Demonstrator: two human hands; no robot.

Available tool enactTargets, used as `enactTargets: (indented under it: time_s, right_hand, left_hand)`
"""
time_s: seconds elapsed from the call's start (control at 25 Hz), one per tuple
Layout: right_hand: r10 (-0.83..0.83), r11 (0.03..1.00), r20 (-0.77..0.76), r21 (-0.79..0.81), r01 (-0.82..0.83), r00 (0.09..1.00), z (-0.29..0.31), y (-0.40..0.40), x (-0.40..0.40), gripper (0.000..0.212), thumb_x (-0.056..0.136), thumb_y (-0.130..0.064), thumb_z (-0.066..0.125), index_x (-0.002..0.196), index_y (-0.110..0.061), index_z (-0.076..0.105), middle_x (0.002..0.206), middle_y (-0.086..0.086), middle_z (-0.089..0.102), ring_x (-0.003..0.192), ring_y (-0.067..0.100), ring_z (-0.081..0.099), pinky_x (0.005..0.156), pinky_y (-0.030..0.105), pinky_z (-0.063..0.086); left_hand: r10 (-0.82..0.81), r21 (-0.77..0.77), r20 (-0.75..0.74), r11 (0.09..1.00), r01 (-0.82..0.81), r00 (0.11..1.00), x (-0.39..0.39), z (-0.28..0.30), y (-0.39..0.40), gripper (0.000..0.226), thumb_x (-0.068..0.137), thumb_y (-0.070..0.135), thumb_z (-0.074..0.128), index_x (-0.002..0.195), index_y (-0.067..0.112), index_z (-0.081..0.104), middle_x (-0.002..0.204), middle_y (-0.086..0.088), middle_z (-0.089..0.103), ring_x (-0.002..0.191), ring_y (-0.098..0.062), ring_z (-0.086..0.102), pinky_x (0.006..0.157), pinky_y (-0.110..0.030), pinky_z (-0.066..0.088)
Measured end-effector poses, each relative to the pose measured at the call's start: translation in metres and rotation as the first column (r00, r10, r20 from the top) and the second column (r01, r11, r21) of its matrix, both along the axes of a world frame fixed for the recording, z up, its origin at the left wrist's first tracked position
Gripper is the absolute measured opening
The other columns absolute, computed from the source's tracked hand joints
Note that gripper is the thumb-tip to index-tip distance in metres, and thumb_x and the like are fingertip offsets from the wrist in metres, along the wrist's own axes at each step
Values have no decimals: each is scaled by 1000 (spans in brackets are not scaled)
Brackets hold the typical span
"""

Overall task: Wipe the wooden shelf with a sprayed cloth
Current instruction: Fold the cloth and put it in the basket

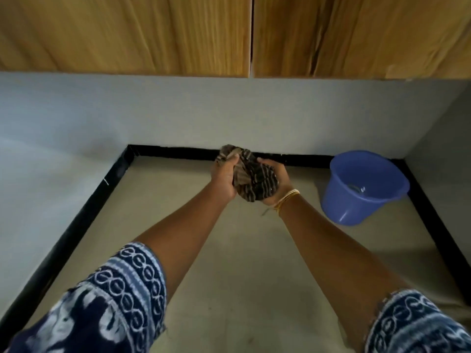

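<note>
Two hands [251, 178] bunching striped cloth [251, 174], blue bucket [362, 187] beside

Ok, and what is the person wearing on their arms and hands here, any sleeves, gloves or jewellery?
Both hands are bare, no gloves. The left hand has nothing on its wrist. The right hand has thin gold-coloured bangles at the wrist. Both upper arms carry short sleeves in dark blue with a white and pale blue pattern of ring-shaped motifs in bands: left sleeve, right sleeve. The forearms are uncovered.

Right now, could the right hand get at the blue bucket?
Probably not at once: the right hand and left hand both grip the bunched cloth; the floor between it and the bucket looks bare.
</note>
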State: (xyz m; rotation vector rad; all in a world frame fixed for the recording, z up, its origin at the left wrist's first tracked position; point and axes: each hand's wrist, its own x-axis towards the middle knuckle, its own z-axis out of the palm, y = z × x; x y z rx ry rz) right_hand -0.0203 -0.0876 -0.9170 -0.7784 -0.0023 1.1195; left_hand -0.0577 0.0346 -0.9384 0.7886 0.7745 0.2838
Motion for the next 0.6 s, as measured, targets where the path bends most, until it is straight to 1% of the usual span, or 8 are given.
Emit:
enactTargets:
  time_s: [0.12, 0.16, 0.24, 0.28, 0.36, 0.44, 0.52, 0.6]
  right_hand:
    - [-27, 998, -119, -56, 20, 993, 19, -30, -14, 62, 92, -45, 40, 134, -3, 55, 126, 21, 61, 114, 35, 58, 103, 46, 44]
    - [-5, 994, -143, -112, -11, 990, 29, -41, -21, 66, 88, -48, 43, 135, -5, 56, 133, 22, 59, 120, 38, 55, 107, 51, 39]
    - [33, 981, -181, -183, -67, 983, 59, -59, -42, 68, 82, -48, 47, 136, -8, 56, 139, 24, 53, 128, 43, 49, 109, 59, 33]
    - [34, 980, -195, -188, -71, 980, 81, -68, -54, 67, 82, -46, 48, 137, -8, 55, 141, 24, 52, 127, 43, 49, 108, 59, 34]
    - [40, 977, -205, -197, -81, 978, 134, -83, -80, 65, 80, -39, 51, 136, -6, 55, 139, 22, 54, 121, 41, 53, 101, 54, 43]
    - [36, 967, -221, -238, -90, 975, 182, -93, -110, 58, 79, -34, 51, 128, -4, 59, 130, 19, 59, 111, 39, 58, 93, 50, 48]
    - [45, 953, -225, -283, -109, 973, 228, -105, -138, 55, 80, -32, 48, 126, -5, 59, 124, 21, 60, 106, 38, 59, 93, 50, 46]
    - [61, 941, -251, -308, -139, 966, 277, -115, -163, 60, 81, -30, 48, 134, -4, 55, 127, 23, 60, 109, 39, 58, 97, 52, 44]
  left_hand:
    - [14, -7, 15, 1000, -13, 1000, -22, 11, -14, 62, 77, 28, 74, 133, 8, 54, 124, -19, 65, 109, -36, 65, 84, -52, 56]
    - [30, -8, -37, 1000, -30, 999, -36, 19, -20, 60, 80, 28, 73, 133, 9, 54, 123, -18, 66, 107, -36, 67, 83, -54, 56]
    - [41, -42, -106, 998, -46, 994, -70, 47, -33, 52, 86, 25, 70, 134, 11, 53, 120, -18, 67, 102, -37, 68, 77, -56, 57]
    - [41, -54, -123, 997, -48, 992, -88, 67, -39, 50, 88, 23, 68, 134, 10, 52, 121, -19, 66, 102, -39, 68, 74, -56, 57]
    - [17, -74, -112, 997, -26, 994, -120, 118, -51, 42, 93, 19, 62, 132, 4, 52, 122, -22, 64, 98, -38, 68, 65, -49, 59]
    - [29, -85, -130, 996, -40, 991, -155, 169, -68, 36, 95, 18, 58, 128, 2, 53, 120, -23, 64, 92, -34, 70, 63, -45, 59]
    - [57, -85, -198, 994, -75, 979, -188, 215, -86, 47, 91, 21, 65, 132, 2, 51, 126, -24, 62, 101, -38, 67, 69, -48, 59]
    - [74, -76, -242, 993, -95, 968, -219, 270, -102, 52, 90, 22, 66, 135, 3, 48, 129, -25, 59, 109, -41, 63, 68, -50, 58]
